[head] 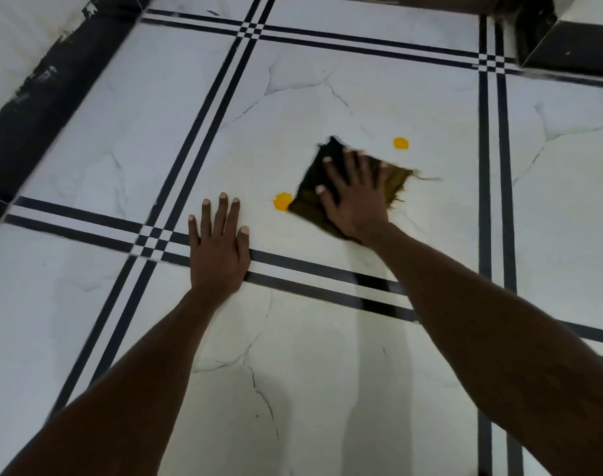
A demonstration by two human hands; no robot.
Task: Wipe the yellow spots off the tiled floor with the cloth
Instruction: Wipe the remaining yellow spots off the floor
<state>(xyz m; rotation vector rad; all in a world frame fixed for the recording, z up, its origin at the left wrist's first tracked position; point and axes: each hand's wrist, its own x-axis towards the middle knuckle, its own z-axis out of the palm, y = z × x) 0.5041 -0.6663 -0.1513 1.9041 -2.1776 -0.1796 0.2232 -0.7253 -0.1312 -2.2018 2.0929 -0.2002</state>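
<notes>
A dark olive-brown cloth [310,197] with frayed edges lies flat on the white tiled floor [327,355]. My right hand [356,194] presses down on it, fingers spread. One yellow spot [281,201] touches the cloth's left corner. A second yellow spot [400,143] sits apart, just beyond the cloth's far right edge. My left hand [219,252] rests flat on the floor to the left, fingers apart, holding nothing, its palm over a black tile stripe.
Black double stripes [197,132] cross the white marbled tiles in a grid. A black skirting board [42,108] runs along the wall at the left. A dark box-like corner [568,39] stands at the top right.
</notes>
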